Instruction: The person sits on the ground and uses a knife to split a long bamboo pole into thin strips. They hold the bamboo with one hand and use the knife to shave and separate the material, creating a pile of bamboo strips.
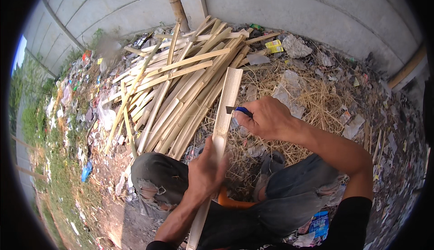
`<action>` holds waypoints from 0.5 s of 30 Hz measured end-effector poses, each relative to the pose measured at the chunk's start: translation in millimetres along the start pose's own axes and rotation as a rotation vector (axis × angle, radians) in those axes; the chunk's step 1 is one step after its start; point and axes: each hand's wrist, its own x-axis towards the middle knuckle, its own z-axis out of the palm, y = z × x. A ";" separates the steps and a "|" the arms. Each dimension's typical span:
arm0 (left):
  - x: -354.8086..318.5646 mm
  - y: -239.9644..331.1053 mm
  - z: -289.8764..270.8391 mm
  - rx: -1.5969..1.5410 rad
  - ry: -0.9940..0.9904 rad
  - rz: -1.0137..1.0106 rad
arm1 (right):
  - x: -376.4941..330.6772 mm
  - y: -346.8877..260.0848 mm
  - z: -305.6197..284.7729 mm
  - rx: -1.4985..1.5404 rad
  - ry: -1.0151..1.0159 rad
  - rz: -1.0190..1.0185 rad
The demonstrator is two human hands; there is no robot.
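Observation:
A long split bamboo strip (228, 92), hollow side up with a node across it, slants from my lap toward the pile ahead. My left hand (204, 172) is closed around it below the node, slightly smeared by motion. In my right hand (269, 119) is a small blue-handled knife (244, 111), gripped between thumb and fingers. Its short dark blade lies at the strip's right edge, above the node; whether it cuts in, I cannot tell. The rest of the handle is hidden in the fist.
A heap of split bamboo strips (181, 97) lies ahead, left of the held strip. Straw-like shavings (316, 109) and scattered litter cover the ground to the right. A concrete wall (298, 5) stands behind. An orange curved object (233, 201) shows between my legs.

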 end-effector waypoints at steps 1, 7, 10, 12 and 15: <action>0.0 -3.7 0.0 -0.003 0.021 0.047 | 8.5 -1.7 -9.6 0.024 0.022 0.040; 5.8 -7.9 2.4 0.007 0.070 0.124 | -7.2 -7.0 16.6 0.139 -0.068 -0.046; 3.4 -3.6 0.2 -0.068 0.084 0.082 | -3.8 -9.8 17.8 0.185 -0.053 -0.077; 4.4 -8.6 3.0 -0.078 0.096 0.106 | -5.9 -9.9 18.3 0.158 -0.043 -0.081; 3.7 -10.5 2.4 0.021 0.096 0.130 | -2.4 -15.4 12.6 0.203 -0.114 -0.067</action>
